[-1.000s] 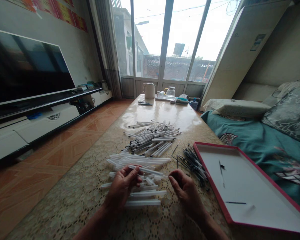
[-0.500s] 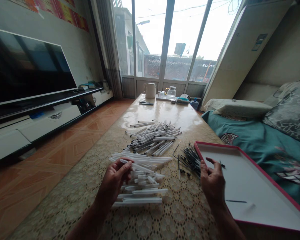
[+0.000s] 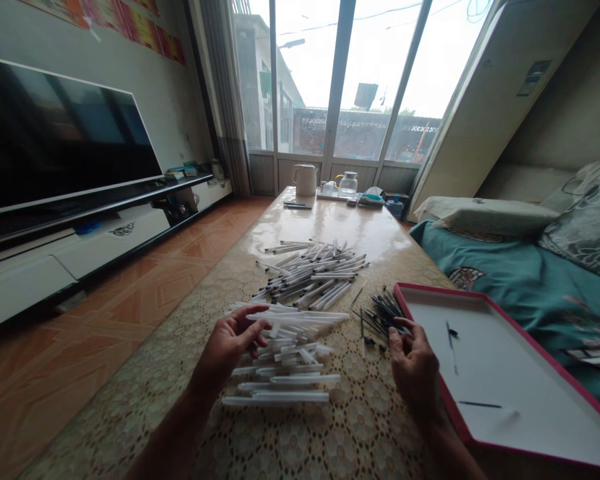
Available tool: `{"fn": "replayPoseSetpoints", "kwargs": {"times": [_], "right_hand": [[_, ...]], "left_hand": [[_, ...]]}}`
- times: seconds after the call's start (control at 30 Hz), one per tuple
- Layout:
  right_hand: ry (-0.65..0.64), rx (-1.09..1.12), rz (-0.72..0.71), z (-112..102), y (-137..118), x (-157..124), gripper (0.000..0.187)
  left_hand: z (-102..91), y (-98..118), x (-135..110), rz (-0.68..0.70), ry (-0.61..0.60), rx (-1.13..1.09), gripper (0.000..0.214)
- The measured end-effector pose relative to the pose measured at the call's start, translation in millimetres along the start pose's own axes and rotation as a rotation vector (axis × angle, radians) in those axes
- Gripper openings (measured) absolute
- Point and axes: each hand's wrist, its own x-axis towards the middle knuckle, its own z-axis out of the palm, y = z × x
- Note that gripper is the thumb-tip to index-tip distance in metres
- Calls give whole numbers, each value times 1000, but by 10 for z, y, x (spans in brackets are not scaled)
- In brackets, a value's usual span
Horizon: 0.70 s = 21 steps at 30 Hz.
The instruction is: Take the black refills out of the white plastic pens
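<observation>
My left hand [image 3: 229, 345] pinches a white pen barrel [image 3: 300, 317] over the near heap of empty white barrels [image 3: 285, 373]. My right hand [image 3: 414, 363] rests on the table with its fingers curled at the near end of a bundle of thin dark refills [image 3: 383, 313]; whether it grips one I cannot make out. Farther up the table lies a pile of assembled pens [image 3: 313, 275].
A red-rimmed white tray [image 3: 500, 373] with three loose refills lies at the right, overhanging a teal-covered sofa [image 3: 530, 287]. A white kettle [image 3: 305, 179], a glass jar and small items stand at the table's far end. A TV and low cabinet run along the left wall.
One second ago both hands held a barrel between them. My right hand then swung right to the refill bundle and has now settled on it. My left hand keeps a barrel.
</observation>
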Motion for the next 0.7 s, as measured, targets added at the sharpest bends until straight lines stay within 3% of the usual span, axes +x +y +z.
{"fn": "replayPoseSetpoints", "kwargs": {"times": [0.1,0.27,0.4,0.57,0.63,0.7], "right_hand": [[-22,-3,-15,6,-3,-1,36],[-64,39,-36,56,-41,-44,33],[-296,191,-7,123,-227,-142,32],[-591,457,219,191,-536,-192,32],[-640,351,149,203,-589,-116,27],[-646,102,-37,217,-582,30,21]], "left_hand": [[8,-63,26,46,111,190,55],[63,-130,1,222,255,409,43],[191,-170,-90,370,231,581,30],[294,-205,-159,418,150,620,29],[296,-205,-157,411,156,607,28],[291,-201,-148,403,164,596,28]]}}
